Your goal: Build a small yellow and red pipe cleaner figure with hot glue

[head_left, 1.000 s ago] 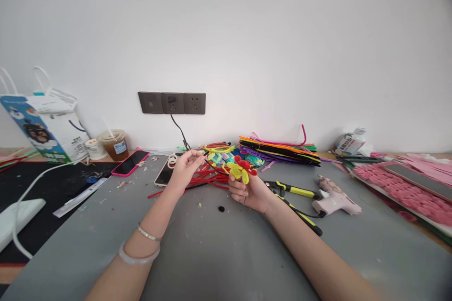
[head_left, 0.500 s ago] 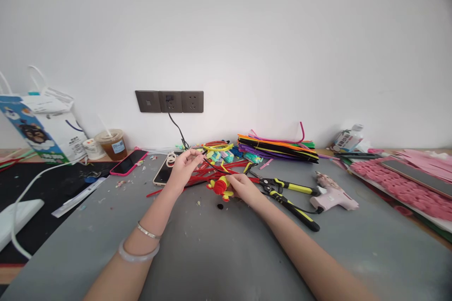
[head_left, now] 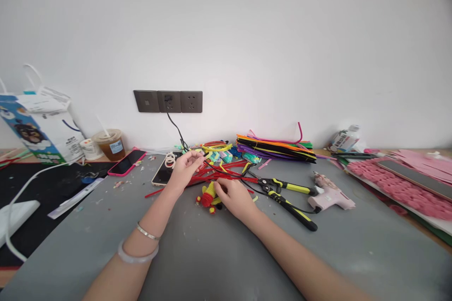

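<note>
Tabletop (head_left: 212,258), grey, yellow-handled pliers (head_left: 291,209), handles spread, right hand (head_left: 237,199) half curled, its grip unclear, left hand (head_left: 184,169) pinched together, red-and-yellow fuzzy figure (head_left: 208,196) at the right fingertips, thin black piece (head_left: 205,154) between left thumb and forefinger.

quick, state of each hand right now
Left hand: closed, pinching a small dark piece.
Right hand: closed, holding the red-and-yellow fuzzy figure.

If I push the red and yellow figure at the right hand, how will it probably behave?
The red and yellow figure is probably light, being small and fuzzy. That fuzzy surface should grip rather than slip. Its uneven, knobbly outline suggests it may tumble instead of rolling smoothly.
</note>
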Motion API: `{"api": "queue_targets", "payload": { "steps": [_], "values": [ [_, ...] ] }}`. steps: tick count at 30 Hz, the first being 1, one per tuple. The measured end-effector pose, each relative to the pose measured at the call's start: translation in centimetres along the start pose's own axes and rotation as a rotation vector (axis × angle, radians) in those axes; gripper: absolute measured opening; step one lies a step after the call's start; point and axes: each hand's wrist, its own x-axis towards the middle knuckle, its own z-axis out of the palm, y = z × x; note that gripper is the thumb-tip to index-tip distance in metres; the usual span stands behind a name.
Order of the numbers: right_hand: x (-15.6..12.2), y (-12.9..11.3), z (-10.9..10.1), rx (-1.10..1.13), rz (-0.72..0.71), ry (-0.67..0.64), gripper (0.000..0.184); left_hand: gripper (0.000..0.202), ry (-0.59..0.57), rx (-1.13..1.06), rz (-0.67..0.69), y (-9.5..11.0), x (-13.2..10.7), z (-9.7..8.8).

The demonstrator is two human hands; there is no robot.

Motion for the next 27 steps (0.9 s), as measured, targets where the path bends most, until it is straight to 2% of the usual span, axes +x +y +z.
{"api": "queue_targets", "payload": {
  "steps": [7, 11, 13, 16, 19, 21, 23, 27],
  "values": [
    [0.1, 0.0, 0.1, -0.052, 0.009, 0.017, 0.025, 0.039, -0.012, 0.009, 0.005, 0.2, 0.0, 0.0],
    [0.0, -0.3, -1.1, -0.058, 0.003, 0.051, 0.022, 0.04, -0.028, 0.027, 0.011, 0.1, 0.0, 0.1],
    [-0.6, -0.3, -2.6, -0.053, -0.002, 0.085, 0.024, 0.039, -0.043, 0.039, 0.019, -0.1, 0.0, 0.1],
    [-2.5, 0.8, -5.8, -0.069, 0.014, 0.172, 0.028, 0.035, -0.076, 0.058, 0.036, -0.6, -0.1, 0.2],
    [-4.6, 3.4, -9.8, -0.196, 0.125, 0.236, 0.029, 0.03, -0.119, 0.076, 0.058, -1.1, -0.2, 0.4],
    [-5.2, 5.5, -12.1, -0.371, 0.21, 0.249, 0.026, 0.027, -0.151, 0.085, 0.071, -1.3, -0.3, 0.6],
    [-5.0, 7.4, -13.6, -0.619, 0.243, 0.101, 0.027, 0.025, -0.178, 0.09, 0.084, -1.4, -0.3, 0.8],
    [-2.9, 9.3, -14.2, -0.683, 0.217, -0.095, 0.027, 0.024, -0.201, 0.106, 0.107, -1.4, -0.4, 0.9]
  ]
}}
